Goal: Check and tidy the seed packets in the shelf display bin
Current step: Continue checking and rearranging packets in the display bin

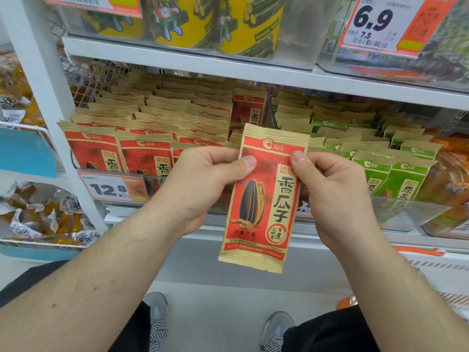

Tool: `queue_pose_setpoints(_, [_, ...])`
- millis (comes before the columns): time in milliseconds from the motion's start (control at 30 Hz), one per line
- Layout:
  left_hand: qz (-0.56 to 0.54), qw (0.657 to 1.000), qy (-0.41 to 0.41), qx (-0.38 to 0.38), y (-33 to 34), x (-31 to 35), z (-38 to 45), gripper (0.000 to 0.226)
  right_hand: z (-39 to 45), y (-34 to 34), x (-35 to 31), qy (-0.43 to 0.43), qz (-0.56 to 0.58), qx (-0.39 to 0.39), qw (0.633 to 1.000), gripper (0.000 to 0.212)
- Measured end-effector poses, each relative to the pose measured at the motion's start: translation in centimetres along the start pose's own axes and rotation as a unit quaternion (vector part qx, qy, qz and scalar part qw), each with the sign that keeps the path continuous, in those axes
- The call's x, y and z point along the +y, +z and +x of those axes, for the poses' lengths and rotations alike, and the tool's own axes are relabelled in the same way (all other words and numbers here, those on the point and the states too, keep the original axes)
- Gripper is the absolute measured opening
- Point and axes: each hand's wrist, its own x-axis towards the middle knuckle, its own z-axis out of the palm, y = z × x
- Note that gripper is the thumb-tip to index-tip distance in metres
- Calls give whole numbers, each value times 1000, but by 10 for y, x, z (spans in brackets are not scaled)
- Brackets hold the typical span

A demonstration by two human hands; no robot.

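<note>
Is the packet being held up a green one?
No, the held packet is red, pinched by the left hand and right hand.

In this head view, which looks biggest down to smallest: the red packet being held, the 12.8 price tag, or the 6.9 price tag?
1. Red packet, though it is nearest the camera.
2. 6.9 price tag, cut off at the top.
3. 12.8 price tag.

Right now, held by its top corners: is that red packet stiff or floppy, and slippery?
The red packet hangs flat from both thumbs, so probably fairly stiff and light. Left hand and right hand pinch it lightly; its matte paper-like face likely isn't slippery.
</note>
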Motion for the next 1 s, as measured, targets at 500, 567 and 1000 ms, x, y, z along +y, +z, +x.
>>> queue_pose_setpoints(500, [-9,999,-27,-44,-8,-4,-1,25,-1,-3,-1,66,33,-90,993,20])
queue_pose_setpoints(567, [-23,999,-18,-25,-10,-5,0,26,-2,-6,-2,90,31,-139,986,16])
queue_pose_setpoints(1000, [-80,990,5,-117,-25,-7,3,43,0,-18,0,81,17,-286,955,66])
